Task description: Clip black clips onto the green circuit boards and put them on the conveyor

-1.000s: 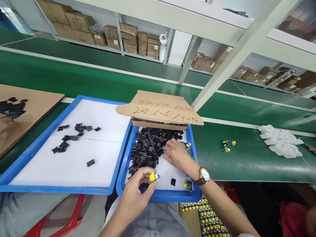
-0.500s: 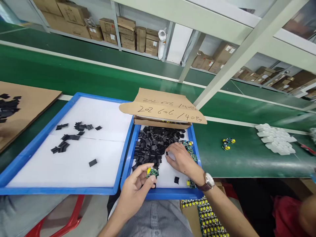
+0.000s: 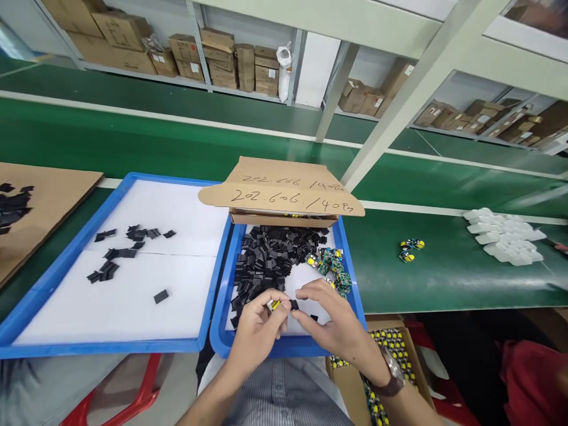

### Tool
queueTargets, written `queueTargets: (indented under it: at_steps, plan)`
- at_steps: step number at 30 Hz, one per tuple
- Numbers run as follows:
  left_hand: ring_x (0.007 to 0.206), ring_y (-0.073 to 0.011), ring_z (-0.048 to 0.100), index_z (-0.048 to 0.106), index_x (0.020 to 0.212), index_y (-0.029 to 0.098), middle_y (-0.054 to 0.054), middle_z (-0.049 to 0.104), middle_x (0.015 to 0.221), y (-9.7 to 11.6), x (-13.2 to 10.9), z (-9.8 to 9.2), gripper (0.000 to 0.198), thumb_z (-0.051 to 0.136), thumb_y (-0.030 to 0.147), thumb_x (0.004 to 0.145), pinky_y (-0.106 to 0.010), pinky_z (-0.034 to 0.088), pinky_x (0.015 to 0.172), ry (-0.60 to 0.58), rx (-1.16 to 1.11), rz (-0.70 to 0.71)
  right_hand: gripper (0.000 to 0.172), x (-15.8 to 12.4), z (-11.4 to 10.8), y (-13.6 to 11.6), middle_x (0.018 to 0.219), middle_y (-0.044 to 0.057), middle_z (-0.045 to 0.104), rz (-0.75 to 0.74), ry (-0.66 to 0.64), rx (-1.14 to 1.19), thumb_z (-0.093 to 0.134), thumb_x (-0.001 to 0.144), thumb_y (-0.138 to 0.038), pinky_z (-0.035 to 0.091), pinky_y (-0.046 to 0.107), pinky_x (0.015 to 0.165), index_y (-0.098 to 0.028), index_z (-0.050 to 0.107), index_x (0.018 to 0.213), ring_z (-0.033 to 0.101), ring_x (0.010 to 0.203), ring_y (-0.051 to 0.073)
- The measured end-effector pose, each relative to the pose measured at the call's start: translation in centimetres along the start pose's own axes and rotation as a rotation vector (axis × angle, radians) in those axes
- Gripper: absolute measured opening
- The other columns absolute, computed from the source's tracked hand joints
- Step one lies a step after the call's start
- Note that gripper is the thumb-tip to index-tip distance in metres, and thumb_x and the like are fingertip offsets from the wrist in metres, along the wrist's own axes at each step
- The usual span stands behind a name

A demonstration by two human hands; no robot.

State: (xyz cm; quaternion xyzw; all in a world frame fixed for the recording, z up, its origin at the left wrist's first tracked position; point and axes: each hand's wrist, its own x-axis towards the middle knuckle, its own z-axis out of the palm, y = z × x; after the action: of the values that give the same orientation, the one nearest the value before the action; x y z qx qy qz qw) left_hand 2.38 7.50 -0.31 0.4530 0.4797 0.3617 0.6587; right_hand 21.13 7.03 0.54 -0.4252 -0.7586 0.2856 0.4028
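My right hand [image 3: 337, 328] has come off the black clip pile [image 3: 270, 260] and now pinches one black clip [image 3: 294, 305]. My left hand [image 3: 257, 328] pinches the small yellow-topped board [image 3: 272, 305]. Both meet over the small blue tray [image 3: 350, 260], at its near edge, clip just beside board. Looks like mating comes next.

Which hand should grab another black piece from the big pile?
Probably the right hand: it pinches only a small black piece, while the left hand grips the little circuit board.
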Motion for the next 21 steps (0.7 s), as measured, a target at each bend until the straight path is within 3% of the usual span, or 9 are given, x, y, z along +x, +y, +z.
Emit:
queueTargets:
  at_steps: [5, 7, 9, 10, 12, 14, 18, 21]
  plan:
    - [0.053, -0.0096, 0.050, 0.066, 0.088, 0.017, 0.003, 0.058, 0.060, -0.4, -0.4, 1.2, 0.027, 0.066, 0.043, 0.095, -0.021, 0.043, 0.052, -0.030, -0.094, -0.005, 0.002, -0.9, 1.0, 0.8, 0.088, 0.004, 0.073, 0.289, 0.168, 0.418, 0.071, 0.091, -0.024, 0.059, 0.033, 0.076, -0.023, 0.072, 0.091, 0.070, 0.084, 0.020]
    - [0.054, -0.0088, 0.052, 0.067, 0.087, 0.017, 0.002, 0.060, 0.063, -0.5, -0.6, 1.7, 0.024, 0.068, 0.040, 0.095, -0.021, 0.045, 0.053, -0.024, -0.142, 0.021, 0.008, -1.3, 1.2, 1.1, 0.086, 0.005, 0.074, 0.417, 0.202, 0.574, 0.072, 0.091, -0.029, 0.059, 0.032, 0.072, -0.022, 0.072, 0.087, 0.071, 0.080, 0.019]
    - [0.062, -0.0089, 0.059, 0.071, 0.096, 0.018, -0.001, 0.067, 0.079, -0.6, -0.8, 1.9, 0.017, 0.072, 0.035, 0.093, -0.021, 0.051, 0.060, -0.019, -0.221, 0.054, 0.010, -1.7, 1.2, 1.2, 0.088, 0.005, 0.076, 0.503, 0.251, 0.639, 0.072, 0.091, -0.032, 0.060, 0.032, 0.074, -0.021, 0.073, 0.089, 0.072, 0.081, 0.019]
    - [0.071, -0.0102, 0.065, 0.072, 0.107, 0.020, -0.003, 0.070, 0.094, -0.7, -0.8, 2.0, 0.020, 0.074, 0.032, 0.091, -0.022, 0.054, 0.068, -0.024, -0.268, 0.060, 0.010, -1.9, 1.0, 1.3, 0.088, 0.005, 0.077, 0.521, 0.286, 0.632, 0.072, 0.092, -0.031, 0.061, 0.032, 0.076, -0.022, 0.074, 0.091, 0.072, 0.082, 0.019]
    - [0.098, -0.0166, 0.071, 0.066, 0.131, 0.026, -0.008, 0.067, 0.128, -0.8, -0.9, 1.9, 0.043, 0.076, 0.028, 0.089, -0.030, 0.057, 0.090, -0.055, -0.355, 0.034, 0.008, -2.4, 0.5, 1.3, 0.090, 0.005, 0.077, 0.511, 0.359, 0.564, 0.072, 0.092, -0.029, 0.061, 0.033, 0.079, -0.023, 0.075, 0.096, 0.072, 0.084, 0.020]
    - [0.118, -0.0239, 0.068, 0.058, 0.143, 0.030, -0.010, 0.059, 0.145, -1.0, -0.8, 1.8, 0.053, 0.074, 0.027, 0.092, -0.039, 0.054, 0.104, -0.100, -0.410, -0.012, 0.011, -2.8, 0.0, 1.2, 0.095, 0.006, 0.076, 0.460, 0.399, 0.452, 0.071, 0.093, -0.027, 0.060, 0.033, 0.080, -0.026, 0.077, 0.102, 0.072, 0.089, 0.020]
    - [0.115, -0.0281, 0.071, 0.058, 0.144, 0.026, -0.014, 0.065, 0.137, -1.4, -0.7, 1.6, 0.048, 0.067, 0.031, 0.096, -0.043, 0.059, 0.097, -0.122, -0.431, -0.069, 0.022, -3.3, -0.6, 0.9, 0.107, 0.007, 0.074, 0.365, 0.341, 0.277, 0.064, 0.097, -0.023, 0.059, 0.033, 0.080, -0.029, 0.078, 0.113, 0.069, 0.101, 0.022]
    - [0.102, -0.0252, 0.073, 0.058, 0.145, 0.023, -0.015, 0.070, 0.129, -1.7, -0.7, 1.4, 0.052, 0.068, 0.033, 0.095, -0.042, 0.060, 0.092, -0.099, -0.354, -0.080, 0.026, -3.5, -0.4, 0.7, 0.106, 0.007, 0.074, 0.367, 0.346, 0.268, 0.066, 0.096, -0.021, 0.060, 0.033, 0.076, -0.030, 0.076, 0.119, 0.070, 0.097, 0.022]
